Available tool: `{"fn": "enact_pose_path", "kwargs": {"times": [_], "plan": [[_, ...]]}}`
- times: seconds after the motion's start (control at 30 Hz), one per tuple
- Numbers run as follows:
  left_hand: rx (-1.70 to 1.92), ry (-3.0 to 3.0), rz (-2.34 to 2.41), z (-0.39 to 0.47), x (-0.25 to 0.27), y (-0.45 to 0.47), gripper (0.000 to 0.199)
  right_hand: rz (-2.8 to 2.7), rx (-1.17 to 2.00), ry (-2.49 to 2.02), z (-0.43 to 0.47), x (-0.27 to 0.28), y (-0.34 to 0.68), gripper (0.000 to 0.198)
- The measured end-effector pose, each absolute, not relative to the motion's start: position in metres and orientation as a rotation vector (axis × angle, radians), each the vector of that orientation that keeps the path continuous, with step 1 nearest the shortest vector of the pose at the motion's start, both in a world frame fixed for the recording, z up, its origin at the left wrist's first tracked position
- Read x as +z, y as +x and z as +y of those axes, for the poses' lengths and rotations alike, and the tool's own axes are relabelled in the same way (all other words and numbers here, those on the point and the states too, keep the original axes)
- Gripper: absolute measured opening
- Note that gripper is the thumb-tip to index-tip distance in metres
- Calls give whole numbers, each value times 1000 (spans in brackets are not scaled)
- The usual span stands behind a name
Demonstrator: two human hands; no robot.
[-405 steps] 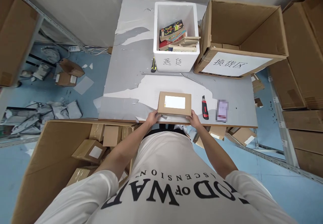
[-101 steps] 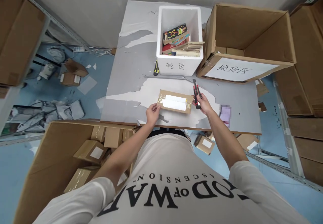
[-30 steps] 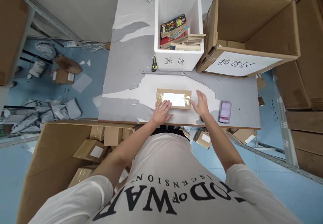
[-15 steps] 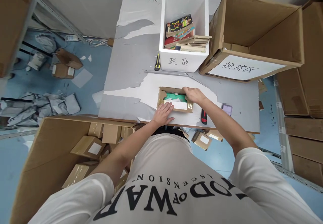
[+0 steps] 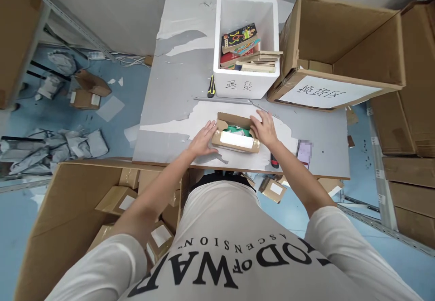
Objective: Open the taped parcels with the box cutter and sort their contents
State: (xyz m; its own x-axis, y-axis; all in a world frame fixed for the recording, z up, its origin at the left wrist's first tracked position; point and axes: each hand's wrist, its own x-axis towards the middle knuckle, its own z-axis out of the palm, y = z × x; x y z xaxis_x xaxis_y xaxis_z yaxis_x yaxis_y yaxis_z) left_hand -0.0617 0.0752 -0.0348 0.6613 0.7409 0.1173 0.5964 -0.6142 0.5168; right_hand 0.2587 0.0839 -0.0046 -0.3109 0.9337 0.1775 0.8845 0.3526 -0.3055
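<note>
A small open cardboard box (image 5: 234,148) with a white label on its near side sits close to the table's front edge. Something green (image 5: 238,131) shows inside it, partly covered by something pale that I cannot make out. At the box's left end is my left hand (image 5: 205,140), its fingers stretched out and the thumb apart. My right hand (image 5: 265,130) rests at the right end by the raised back flap, fingers spread and bent against the cardboard. A red and black utility knife (image 5: 274,161) lies beside my right forearm, partly hidden by it.
Behind the box stand a white foam box (image 5: 246,83) with several books and a large cardboard carton (image 5: 346,101). A yellow and black knife (image 5: 211,86) and a phone (image 5: 305,150) lie on the table (image 5: 170,83). A big carton (image 5: 50,219) holding boxes is at lower left.
My left hand has moved from the box's near side to its left end. My right hand has shifted along the right end with its fingers spreading. The back flap stands higher.
</note>
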Motion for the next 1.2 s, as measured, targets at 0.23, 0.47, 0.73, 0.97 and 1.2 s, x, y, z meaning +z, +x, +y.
{"fn": "enact_pose_path", "kwargs": {"times": [0.23, 0.47, 0.73, 0.97, 1.2], "plan": [[163, 2516, 736, 136, -27, -75, 112, -2419, 306, -1596, 23, 18, 265, 44], [15, 2504, 860, 131, -27, -68, 106, -2496, 405, -1373, -18, 2, 252, 32], [-184, 2484, 1098, 118, 13, -49, 76, -2468, 540, -1537, -37, -5, 237, 35], [-6, 2702, 1309, 82, 35, 8, 51, -2911, 604, -1672, 30, 33, 213, 31], [-94, 3000, 511, 101, 28, 3, 28, -3059, 253, -1663, 37, 54, 224, 32]]}}
